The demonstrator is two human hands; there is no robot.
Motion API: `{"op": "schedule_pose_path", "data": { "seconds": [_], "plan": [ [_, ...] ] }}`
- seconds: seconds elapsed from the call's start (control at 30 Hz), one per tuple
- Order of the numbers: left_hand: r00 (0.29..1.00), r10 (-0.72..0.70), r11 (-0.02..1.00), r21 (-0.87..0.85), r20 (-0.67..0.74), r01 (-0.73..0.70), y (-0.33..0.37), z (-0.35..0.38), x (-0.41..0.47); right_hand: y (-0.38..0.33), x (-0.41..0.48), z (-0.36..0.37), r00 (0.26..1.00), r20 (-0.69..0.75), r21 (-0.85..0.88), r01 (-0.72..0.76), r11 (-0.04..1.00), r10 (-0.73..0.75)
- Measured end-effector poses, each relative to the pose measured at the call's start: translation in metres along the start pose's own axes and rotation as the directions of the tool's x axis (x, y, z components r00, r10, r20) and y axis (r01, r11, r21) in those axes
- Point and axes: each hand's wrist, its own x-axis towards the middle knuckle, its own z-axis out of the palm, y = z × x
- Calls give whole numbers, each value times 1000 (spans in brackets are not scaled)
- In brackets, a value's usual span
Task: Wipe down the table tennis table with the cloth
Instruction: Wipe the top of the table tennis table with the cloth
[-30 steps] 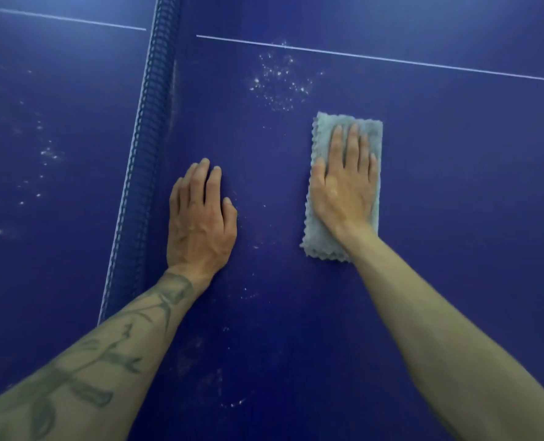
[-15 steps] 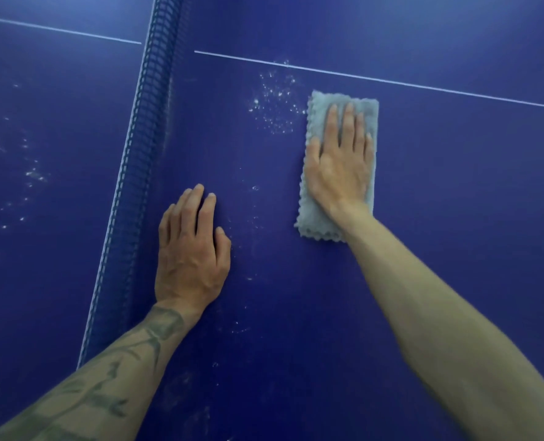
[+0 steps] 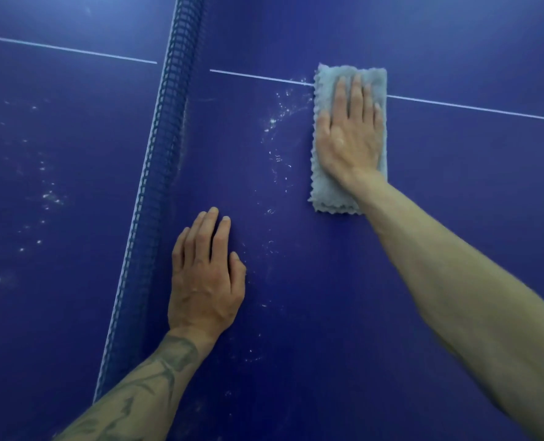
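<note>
A folded grey-blue cloth (image 3: 323,186) lies flat on the dark blue table tennis table (image 3: 455,192). My right hand (image 3: 350,135) presses down on it with straight fingers, and the cloth's far end covers the white centre line (image 3: 474,106). My left hand (image 3: 205,278) rests flat on the table, palm down, close to the net (image 3: 156,192) and nearer to me than the cloth. White dust specks (image 3: 277,119) lie just left of the cloth.
The blue net runs from the top middle down to the lower left and splits the table. More white specks (image 3: 49,198) dot the table half left of the net. A few faint specks (image 3: 253,356) lie near my left wrist.
My right hand has pushed the cloth away from me, up to the white centre line, passing beside the dust patch. My left hand has stayed flat on the table.
</note>
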Motion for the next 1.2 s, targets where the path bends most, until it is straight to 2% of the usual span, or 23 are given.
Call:
{"op": "schedule_pose_path", "data": {
  "seconds": [0.07, 0.2, 0.27, 0.43, 0.5, 0.53, 0.6, 0.7, 0.77, 0.87, 0.93, 0.97, 1.03, 1.13, 1.2],
  "plan": [
    [1000, 0, 1000, 10, 6, 0, -1, 1, -1, -23, -4, 5, 997, 14, 5, 72, 997, -72],
    [1000, 2, 1000, 21, 9, -2, -2, 1, -2, -33, -68, 15, 921, 81, -53, 387, 921, -382],
    [1000, 4, 1000, 22, 5, -5, -2, 1, -2, -16, -73, 12, 924, 83, -43, 378, 925, -374],
    [1000, 1, 1000, 8, 13, -1, -2, 2, 0, -10, 6, 0, 996, 14, -21, 92, 996, -92],
    [1000, 0, 1000, 8, 18, -1, -2, 3, 0, -27, 24, 3, 998, 10, 4, 60, 998, -60],
    [1000, 0, 1000, 12, 22, 0, -3, 3, -1, -36, 23, 6, 996, 18, 2, 88, 996, -88],
    [1000, -1, 1000, 16, 26, 1, -4, 3, -2, -49, 1, 11, 970, 37, -37, 241, 970, -240],
    [1000, 3, 1000, 19, 25, -4, -3, 3, -2, -38, -49, 16, 859, 92, -78, 510, 857, -503],
    [1000, 5, 1000, 14, 20, -5, -3, 3, -1, -17, -51, 13, 858, 116, -82, 511, 856, -501],
    [1000, 4, 1000, 10, 18, -4, -2, 4, 0, -14, -10, 5, 957, 56, -100, 290, 952, -286],
    [1000, 7, 1000, 12, 21, -7, -3, 5, 0, -34, 14, 3, 985, 24, -44, 175, 984, -174],
    [1000, 8, 1000, 17, 22, -8, -3, 5, -1, -47, 19, 5, 986, 22, -29, 167, 986, -166],
    [1000, 6, 1000, 22, 24, -6, -4, 4, -1, -72, 6, 12, 964, 52, -50, 265, 963, -262],
    [1000, 10, 1000, 20, 22, -10, -4, 3, -2, -85, -51, 22, 846, 132, -52, 526, 849, -516],
    [1000, 9, 1000, 26, 20, -10, -4, 3, -1, -70, -70, 22, 819, 146, -32, 565, 825, -555]
  ]
}}
